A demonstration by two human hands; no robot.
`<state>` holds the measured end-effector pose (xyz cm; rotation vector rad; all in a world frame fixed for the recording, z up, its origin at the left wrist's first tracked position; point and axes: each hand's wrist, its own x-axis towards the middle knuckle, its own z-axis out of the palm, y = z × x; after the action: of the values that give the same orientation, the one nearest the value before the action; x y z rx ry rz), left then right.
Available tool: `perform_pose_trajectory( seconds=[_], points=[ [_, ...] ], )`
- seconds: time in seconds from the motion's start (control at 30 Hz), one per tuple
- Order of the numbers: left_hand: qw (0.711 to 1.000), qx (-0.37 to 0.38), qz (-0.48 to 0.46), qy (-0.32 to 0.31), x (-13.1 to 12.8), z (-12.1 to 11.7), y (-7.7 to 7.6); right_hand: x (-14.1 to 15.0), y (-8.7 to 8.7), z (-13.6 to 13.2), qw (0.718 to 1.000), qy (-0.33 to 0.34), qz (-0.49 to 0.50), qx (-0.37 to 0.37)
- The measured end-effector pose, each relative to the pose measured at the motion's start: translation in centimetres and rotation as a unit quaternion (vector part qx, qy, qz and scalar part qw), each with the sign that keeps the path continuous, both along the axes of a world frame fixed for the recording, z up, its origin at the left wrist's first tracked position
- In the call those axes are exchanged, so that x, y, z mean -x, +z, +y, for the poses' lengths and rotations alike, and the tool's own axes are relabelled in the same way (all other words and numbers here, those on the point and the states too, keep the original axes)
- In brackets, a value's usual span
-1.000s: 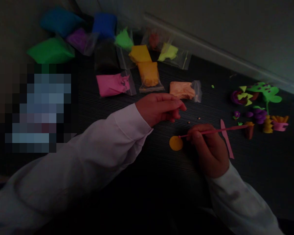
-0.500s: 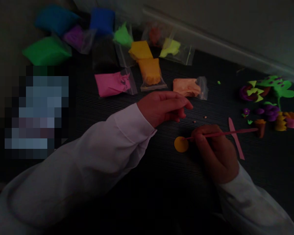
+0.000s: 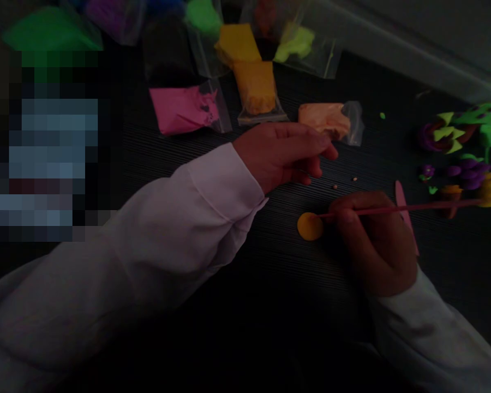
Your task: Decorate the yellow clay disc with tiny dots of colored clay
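My right hand (image 3: 376, 240) is closed round a thin pink clay modelling tool (image 3: 417, 207), held like a pen. The tool's tip meets the upper right part of a flat, round yellow clay disc (image 3: 310, 226) on the dark table. My left hand (image 3: 286, 153) hovers up and left of the disc, its fingers loosely bent and apart with nothing visible in them. Two tiny pale clay bits (image 3: 335, 186) lie between the hands. Partly behind my right hand lies a second pink tool, a flat clay knife (image 3: 405, 210).
Bags of clay stand along the back: pink (image 3: 180, 109), orange (image 3: 256, 87), peach (image 3: 325, 117), green (image 3: 51, 30) and others. Small clay models, including purple balls (image 3: 472, 172) and a brown pot (image 3: 450, 199), sit at the right. A blurred-out bright rectangle (image 3: 53, 142) is at the left.
The view has tilted down, so the bags and models sit higher in the picture. The tool's tip stays at the disc, and both hands keep about the same pose.
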<state>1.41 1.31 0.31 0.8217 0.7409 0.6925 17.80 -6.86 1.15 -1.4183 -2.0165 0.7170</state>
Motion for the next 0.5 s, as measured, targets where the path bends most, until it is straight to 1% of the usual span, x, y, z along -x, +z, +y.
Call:
perform_pose_trajectory(
  seconds=[0.1, 0.23, 0.33, 0.37, 0.5],
  points=[
    [1.000, 0.002, 0.001, 0.004, -0.04, -0.02, 0.05, -0.01, -0.02, -0.05, 1.000, -0.014, 0.013, -0.004],
    [1.000, 0.002, 0.000, 0.002, -0.02, -0.03, 0.10, 0.13, 0.09, 0.02, 0.998, 0.034, -0.046, -0.025],
    [1.000, 0.001, -0.001, 0.000, 0.01, -0.04, 0.05, 0.21, 0.09, 0.01, 0.996, 0.055, -0.057, -0.045],
    [1.000, 0.000, -0.002, 0.001, 0.01, -0.03, 0.02, 0.20, 0.07, -0.03, 0.996, 0.052, -0.049, -0.046],
    [1.000, -0.002, -0.005, 0.000, 0.01, 0.04, -0.04, 0.08, 0.00, -0.27, 0.999, 0.000, 0.020, -0.045]
  ],
)
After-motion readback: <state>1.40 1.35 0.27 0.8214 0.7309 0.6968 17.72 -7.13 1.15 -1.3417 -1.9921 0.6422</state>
